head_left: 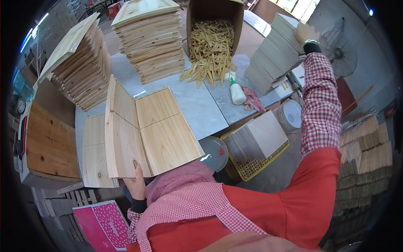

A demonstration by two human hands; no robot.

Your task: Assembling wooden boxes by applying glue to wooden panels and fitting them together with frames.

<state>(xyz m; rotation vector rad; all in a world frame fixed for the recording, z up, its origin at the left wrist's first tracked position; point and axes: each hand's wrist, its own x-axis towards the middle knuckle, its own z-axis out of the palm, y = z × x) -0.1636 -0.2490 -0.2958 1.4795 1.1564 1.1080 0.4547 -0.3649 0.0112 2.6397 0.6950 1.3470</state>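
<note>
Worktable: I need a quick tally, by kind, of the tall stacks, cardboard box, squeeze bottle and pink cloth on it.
Tall wooden panel stacks: 2 (left stack, middle stack)
Grey sheet stack: 1
Cardboard box: 1
White squeeze bottle: 1
Pink cloth: 1
Total: 6

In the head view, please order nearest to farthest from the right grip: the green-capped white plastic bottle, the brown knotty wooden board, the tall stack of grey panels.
1. Grey stack, at the right grip.
2. White bottle, centre right.
3. Brown board, left.
</note>
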